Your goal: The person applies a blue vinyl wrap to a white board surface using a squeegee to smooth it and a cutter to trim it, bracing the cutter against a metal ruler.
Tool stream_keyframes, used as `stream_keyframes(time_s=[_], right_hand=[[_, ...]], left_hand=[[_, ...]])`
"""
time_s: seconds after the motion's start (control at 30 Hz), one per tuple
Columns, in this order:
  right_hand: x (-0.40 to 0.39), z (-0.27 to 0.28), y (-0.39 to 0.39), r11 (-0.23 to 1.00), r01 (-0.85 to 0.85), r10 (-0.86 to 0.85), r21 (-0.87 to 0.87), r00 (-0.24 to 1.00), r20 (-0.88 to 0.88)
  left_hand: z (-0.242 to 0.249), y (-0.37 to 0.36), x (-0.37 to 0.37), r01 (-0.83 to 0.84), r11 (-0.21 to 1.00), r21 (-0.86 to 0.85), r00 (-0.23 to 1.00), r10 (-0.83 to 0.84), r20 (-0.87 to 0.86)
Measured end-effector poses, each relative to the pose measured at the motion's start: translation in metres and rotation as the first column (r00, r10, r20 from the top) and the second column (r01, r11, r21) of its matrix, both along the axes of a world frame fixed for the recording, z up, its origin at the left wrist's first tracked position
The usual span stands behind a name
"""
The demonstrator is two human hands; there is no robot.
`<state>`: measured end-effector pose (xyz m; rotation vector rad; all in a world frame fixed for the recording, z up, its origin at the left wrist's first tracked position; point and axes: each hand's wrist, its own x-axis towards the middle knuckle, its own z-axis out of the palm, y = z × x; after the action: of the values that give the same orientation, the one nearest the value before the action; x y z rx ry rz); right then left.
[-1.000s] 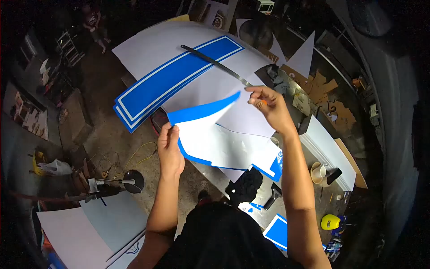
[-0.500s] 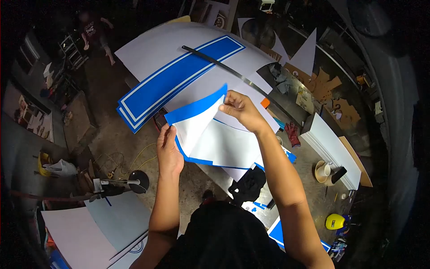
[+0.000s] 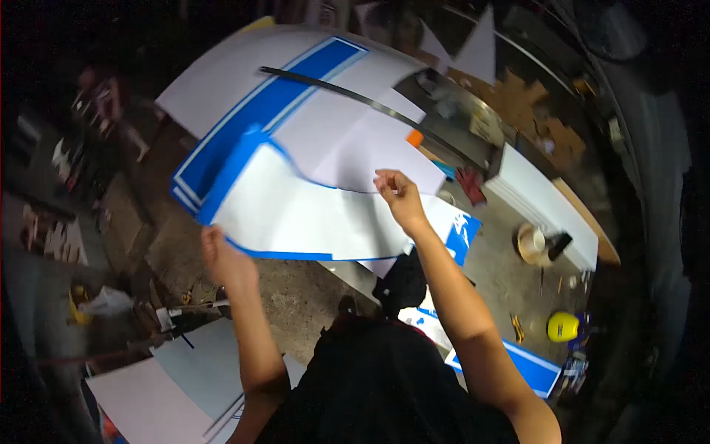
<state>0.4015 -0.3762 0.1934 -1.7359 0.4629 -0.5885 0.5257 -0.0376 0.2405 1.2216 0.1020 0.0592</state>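
A white sheet with a blue border [image 3: 296, 211] hangs in front of me over the worktable, its upper left part bent up. My left hand [image 3: 228, 255], blurred, is closed on its lower left corner. Above the sheet's right part is my right hand [image 3: 400, 198], with fingers loosely curled and apart, holding nothing I can see. Behind the sheet lies a long blue panel with a white outline [image 3: 259, 111], partly covered by it. A long metal ruler [image 3: 355, 98] crosses that panel.
To the right are a red glove [image 3: 470, 186], a stack of white boards [image 3: 543, 203], a cup [image 3: 531, 240] and a yellow bottle [image 3: 563, 326]. A black cloth [image 3: 403, 281] sits at the near edge. Another person [image 3: 111, 103] stands far left.
My right hand has let go of the sheet's blue upper edge. My left hand has moved left with the sheet, which has spread out wider. The whole view has shifted slightly.
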Motion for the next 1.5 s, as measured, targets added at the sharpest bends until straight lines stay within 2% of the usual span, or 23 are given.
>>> stream_keyframes(time_s=[0.03, 0.13, 0.2, 0.23, 0.27, 0.3, 0.33, 0.43, 0.5, 0.57, 0.63, 0.7, 0.77, 0.9, 0.97, 1.03, 1.1, 1.17, 1.23, 1.3, 1.37, 1.43, 1.5], right_hand=[[-0.025, -0.037, -0.006, 0.988, 0.062, -0.069, 0.139, 0.997, 0.046], [-0.106, -0.112, 0.005, 0.761, 0.466, -0.361, 0.451, 0.882, -0.302], [-0.154, -0.161, 0.011, 0.583, 0.615, -0.375, 0.531, 0.783, -0.496], [-0.166, -0.168, 0.015, 0.561, 0.628, -0.387, 0.54, 0.775, -0.499], [-0.176, -0.174, 0.018, 0.468, 0.645, -0.336, 0.604, 0.762, -0.554], [-0.184, -0.181, 0.022, 0.363, 0.659, -0.275, 0.659, 0.751, -0.6], [-0.187, -0.19, 0.021, 0.31, 0.589, -0.234, 0.746, 0.808, -0.541], [-0.179, -0.206, 0.021, 0.201, 0.56, -0.311, 0.803, 0.814, -0.49], [-0.179, -0.219, 0.012, 0.153, 0.592, -0.402, 0.792, 0.769, -0.497], [-0.184, -0.233, -0.011, 0.581, 0.814, -0.671, 0.012, 0.487, -0.559], [-0.199, -0.201, -0.052, 0.525, 0.841, -0.733, -0.128, 0.371, -0.57], [-0.224, -0.246, -0.102, 0.511, 0.847, -0.787, -0.143, 0.394, -0.475], [-0.238, -0.243, -0.138, 0.487, 0.746, -0.848, -0.454, 0.278, -0.452], [-0.249, -0.265, -0.183, 0.551, 0.723, -0.789, -0.417, 0.289, -0.542], [-0.248, -0.294, -0.193, 0.563, 0.824, -0.655, 0.061, 0.49, -0.575], [-0.246, -0.287, -0.192, 0.556, 0.828, -0.653, 0.071, 0.488, -0.579], [-0.246, -0.272, -0.19, 0.582, 0.809, -0.611, 0.08, 0.5, -0.614], [-0.248, -0.26, -0.193, 0.628, 0.757, -0.593, 0.18, 0.615, -0.52], [-0.251, -0.23, -0.2, 0.673, 0.69, -0.571, 0.265, 0.713, -0.406], [-0.256, -0.164, -0.204, 0.778, 0.522, -0.511, 0.349, 0.85, -0.132], [-0.266, -0.112, -0.214, 0.843, 0.434, -0.429, 0.317, 0.899, -0.087], [-0.273, -0.062, -0.22, 0.901, 0.338, -0.341, 0.272, 0.939, -0.037], [-0.278, -0.017, -0.223, 0.957, 0.184, -0.195, 0.224, 0.98, 0.03]], left_hand=[[-0.007, 0.006, 0.001, -0.052, 0.984, 0.171, 0.998, 0.056, -0.019], [0.019, -0.008, -0.026, -0.097, 0.995, 0.02, 0.988, 0.098, -0.116], [-0.019, 0.021, -0.019, -0.073, 0.83, 0.553, 0.997, 0.044, 0.067], [-0.039, 0.038, -0.017, -0.054, 0.824, 0.564, 0.997, 0.019, 0.069], [-0.058, 0.054, -0.014, -0.25, 0.361, 0.898, 0.938, -0.141, 0.318], [-0.064, 0.058, -0.011, -0.518, -0.177, 0.837, 0.812, -0.41, 0.416], [-0.033, 0.02, -0.031, -0.178, 0.541, 0.822, 0.92, -0.205, 0.334], [-0.041, 0.02, -0.015, -0.242, 0.71, 0.662, 0.944, 0.013, 0.331], [-0.031, 0.032, -0.008, -0.223, 0.649, 0.727, 0.925, -0.096, 0.369], [-0.012, 0.028, -0.015, -0.098, 0.817, 0.568, 0.918, -0.146, 0.369], [0.012, 0.009, -0.03, -0.08, 0.821, 0.565, 0.909, -0.172, 0.379], [0.026, -0.011, -0.047, -0.069, 0.825, 0.56, 0.903, -0.187, 0.387], [0.032, -0.032, -0.059, 0.023, 0.827, 0.562, 0.894, -0.268, 0.358], [0.036, -0.111, -0.094, -0.049, 0.746, 0.664, 0.843, -0.326, 0.428], [0.022, -0.137, -0.104, -0.074, 0.604, 0.794, 0.758, -0.483, 0.438], [0.017, -0.193, -0.134, 0.039, 0.632, 0.774, 0.724, -0.552, 0.415], [-0.004, -0.232, -0.153, 0.288, 0.503, 0.815, 0.74, -0.657, 0.144], [-0.042, -0.264, -0.163, 0.371, 0.38, 0.848, 0.524, -0.839, 0.147], [-0.047, -0.288, -0.184, 0.35, 0.061, 0.935, 0.313, -0.948, -0.055], [-0.05, -0.304, -0.2, 0.341, 0.056, 0.938, 0.294, -0.955, -0.05], [-0.044, -0.319, -0.203, 0.332, 0.048, 0.942, 0.277, -0.96, -0.048], [-0.022, -0.35, -0.198, 0.28, 0.305, 0.91, 0.351, -0.915, 0.199], [0.011, -0.379, -0.196, 0.246, 0.347, 0.905, 0.312, -0.912, 0.265]])
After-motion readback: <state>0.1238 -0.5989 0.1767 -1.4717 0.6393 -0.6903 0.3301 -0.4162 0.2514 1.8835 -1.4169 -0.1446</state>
